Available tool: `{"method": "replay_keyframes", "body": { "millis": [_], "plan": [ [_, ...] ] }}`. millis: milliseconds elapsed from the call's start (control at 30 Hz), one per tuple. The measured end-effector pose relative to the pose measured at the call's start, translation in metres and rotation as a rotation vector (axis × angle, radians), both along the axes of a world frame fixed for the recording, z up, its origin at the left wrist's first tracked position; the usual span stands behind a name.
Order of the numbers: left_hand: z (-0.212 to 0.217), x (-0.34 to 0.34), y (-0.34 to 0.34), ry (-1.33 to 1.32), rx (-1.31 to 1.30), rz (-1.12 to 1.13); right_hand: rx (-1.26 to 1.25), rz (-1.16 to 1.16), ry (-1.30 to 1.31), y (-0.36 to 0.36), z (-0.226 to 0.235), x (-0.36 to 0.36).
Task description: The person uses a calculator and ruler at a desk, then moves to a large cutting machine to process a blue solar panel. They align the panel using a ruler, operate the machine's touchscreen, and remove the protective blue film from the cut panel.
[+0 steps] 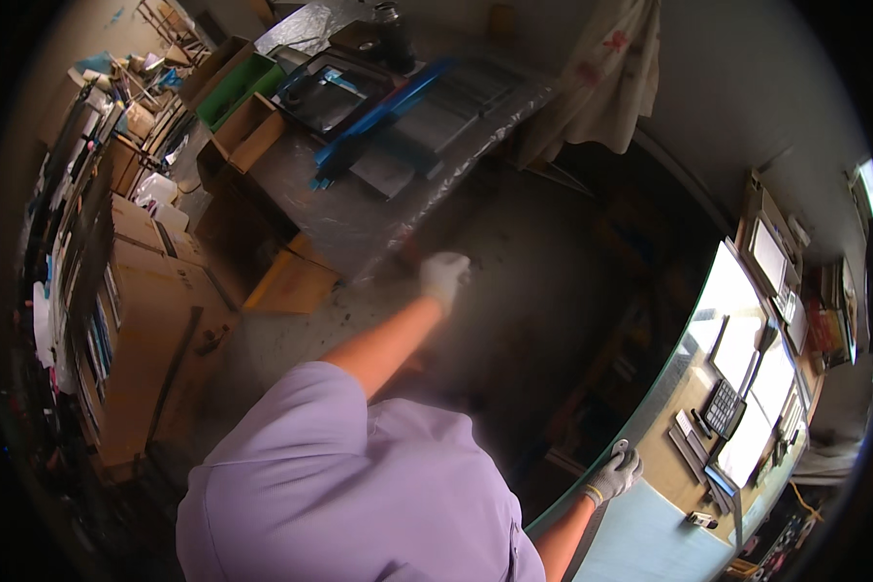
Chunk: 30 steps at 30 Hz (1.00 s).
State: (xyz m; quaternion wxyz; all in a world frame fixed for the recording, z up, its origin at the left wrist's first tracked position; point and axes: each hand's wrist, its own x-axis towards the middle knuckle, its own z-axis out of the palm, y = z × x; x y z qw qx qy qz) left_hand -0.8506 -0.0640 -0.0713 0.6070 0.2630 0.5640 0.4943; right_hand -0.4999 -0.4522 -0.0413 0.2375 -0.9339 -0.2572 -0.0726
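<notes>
My left hand [444, 276], in a white glove, is stretched out ahead at the near edge of a worktable [359, 209] covered with a clear plastic sheet. The hand is blurred and its fingers look curled; nothing shows in it. My right hand [615, 475], in a grey-white glove, rests on the green-edged rim of a pale desk [650, 524] at the lower right, holding nothing. A long blue bar [383, 112] lies across the worktable, well beyond my left hand.
Cardboard boxes [150, 320] and crowded shelves [78, 194] line the left side. A green bin [233, 89] and open cartons stand by the worktable. The desk carries a calculator [723, 407], papers and flat bars. A cloth [601, 68] hangs at the back.
</notes>
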Motion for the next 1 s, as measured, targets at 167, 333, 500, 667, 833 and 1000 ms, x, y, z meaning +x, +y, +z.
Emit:
{"method": "replay_keyframes", "body": {
  "millis": [167,333,500,667,833,1000],
  "plan": [
    [0.016,-0.161,0.108,0.135,0.015,0.524,-0.221,-0.117,-0.032,-0.011,-0.013,-0.003],
    [0.027,-0.242,0.175,0.054,-0.138,0.743,-0.333,-0.248,-0.085,-0.014,-0.023,-0.033],
    [0.014,-0.266,0.23,0.002,-0.17,0.663,-0.322,-0.263,-0.124,-0.029,-0.032,-0.062],
    [-0.008,-0.292,0.255,0.016,-0.29,0.487,-0.283,-0.291,-0.121,-0.021,-0.025,-0.093],
    [-0.001,-0.294,0.237,0.175,-0.34,0.633,-0.276,-0.26,-0.125,-0.019,-0.025,-0.11],
    [0.004,-0.31,0.207,0.905,-0.045,0.268,-0.253,-0.249,-0.061,-0.004,-0.02,-0.126]
  ]
}}
